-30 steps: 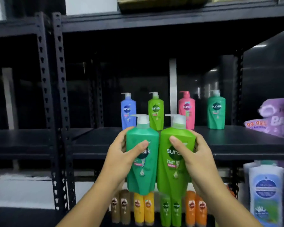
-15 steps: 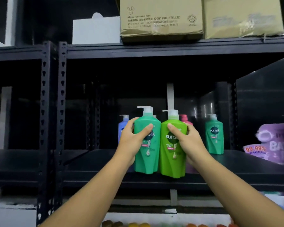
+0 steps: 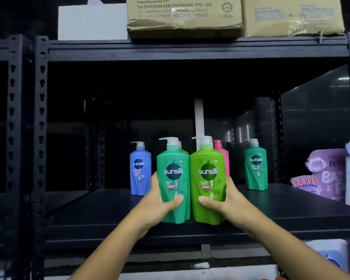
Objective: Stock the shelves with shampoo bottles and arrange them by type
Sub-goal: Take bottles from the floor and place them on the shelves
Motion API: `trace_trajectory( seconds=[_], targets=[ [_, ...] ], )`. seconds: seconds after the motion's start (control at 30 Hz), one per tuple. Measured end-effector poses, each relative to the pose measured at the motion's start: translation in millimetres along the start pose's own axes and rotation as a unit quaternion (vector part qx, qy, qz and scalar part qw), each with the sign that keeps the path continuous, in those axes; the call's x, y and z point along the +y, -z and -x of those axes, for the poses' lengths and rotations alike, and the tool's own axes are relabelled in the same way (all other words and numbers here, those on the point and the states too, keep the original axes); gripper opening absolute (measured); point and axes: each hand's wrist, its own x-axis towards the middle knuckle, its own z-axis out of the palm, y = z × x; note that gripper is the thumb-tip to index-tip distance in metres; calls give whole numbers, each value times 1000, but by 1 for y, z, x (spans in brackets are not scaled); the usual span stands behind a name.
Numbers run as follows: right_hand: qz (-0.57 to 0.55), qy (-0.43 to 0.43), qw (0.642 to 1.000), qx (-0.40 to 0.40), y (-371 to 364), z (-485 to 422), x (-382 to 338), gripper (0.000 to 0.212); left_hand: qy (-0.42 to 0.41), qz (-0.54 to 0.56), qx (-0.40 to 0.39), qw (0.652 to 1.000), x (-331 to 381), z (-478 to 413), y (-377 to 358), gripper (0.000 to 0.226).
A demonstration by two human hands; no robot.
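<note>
- At shelf (image 3: 281, 211) front edge: left grip (image 3: 157, 201) wrapped round teal bottle (image 3: 173, 184), upright.
- Just beside, touching: right grip (image 3: 229, 199) wrapped round lime bottle (image 3: 208, 184), upright.

The left hand (image 3: 157, 201) grips a teal bottle (image 3: 173, 184) and the right hand (image 3: 228, 201) a lime bottle (image 3: 207, 184), touching, upright at the shelf (image 3: 291, 211) front edge.

Teal-green bottle (image 3: 174, 178), lime-green bottle (image 3: 208, 178), blue bottle (image 3: 140, 170), pink bottle (image 3: 222, 156), black shelf (image 3: 291, 209).
</note>
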Motion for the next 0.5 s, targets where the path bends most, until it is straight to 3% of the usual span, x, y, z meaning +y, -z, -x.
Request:
trace_trajectory(
  seconds=[0.17,0.33,0.5],
  targets=[
    [7,-16,999,29,20,-7,12,66,34,-17,-31,999,-13,-22,-13,78],
    [38,-44,997,60,68,-20,32,65,64,-48,-59,995,-19,-62,-58,87],
    [64,-75,992,84,127,-39,62,65,95,-149,-72,982,-25,-113,-118,78]
  ],
)
